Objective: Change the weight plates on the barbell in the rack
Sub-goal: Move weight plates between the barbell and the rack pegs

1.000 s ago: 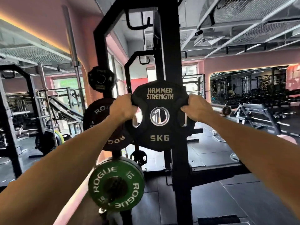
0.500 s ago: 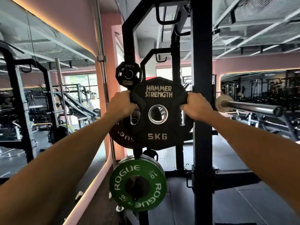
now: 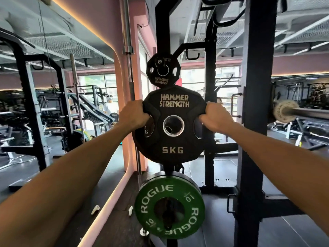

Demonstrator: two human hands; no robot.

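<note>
A black 5 kg Hammer Strength plate (image 3: 171, 139) hangs upright at chest height in front of the rack's storage post. My left hand (image 3: 132, 115) grips its left edge through the grip slot. My right hand (image 3: 216, 115) grips its right edge the same way. Another black plate sits directly behind it, mostly hidden. Above is a small black plate (image 3: 163, 71) on a peg, and below a green Rogue 10 plate (image 3: 169, 205) on a lower peg. The barbell (image 3: 292, 111) lies in the rack at the right, its sleeve end pointing toward me.
A thick black rack upright (image 3: 256, 122) stands just right of the plates. A pink wall column (image 3: 124, 104) and a mirror are on the left. Other racks, benches and machines fill the background, with a person (image 3: 109, 106) standing far off.
The view has shifted so the storage post with its plates now sits centred behind the 5 kg plate, and the plate is closer to the post. Both hands keep their grip.
</note>
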